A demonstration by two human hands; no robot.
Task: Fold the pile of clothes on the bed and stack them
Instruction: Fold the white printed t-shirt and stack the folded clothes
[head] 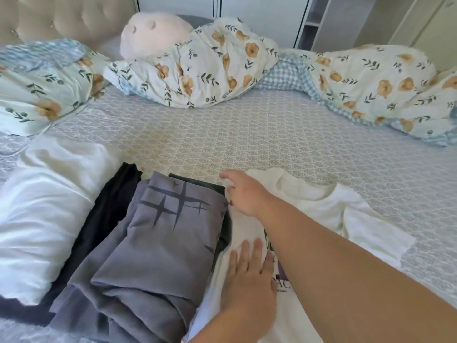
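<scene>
Lower centre of frame: left hand (249,268) lies flat, fingers straight and slightly spread, pressing white printed T-shirt (321,209) onto patterned bedspread (272,134). Right hand (243,194) reaches across to shirt's upper left edge, fingertips pinching fabric. Just left: folded grey garment (158,233) atop dark pieces, black garment (103,219) beside it, white cloth (44,209) at left edge. Floral duvet (197,65) along top.

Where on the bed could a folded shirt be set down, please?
The bare bedspread between the floral duvet and the white T-shirt is free. The near left is crowded: white garment, black garment, grey garment.
</scene>
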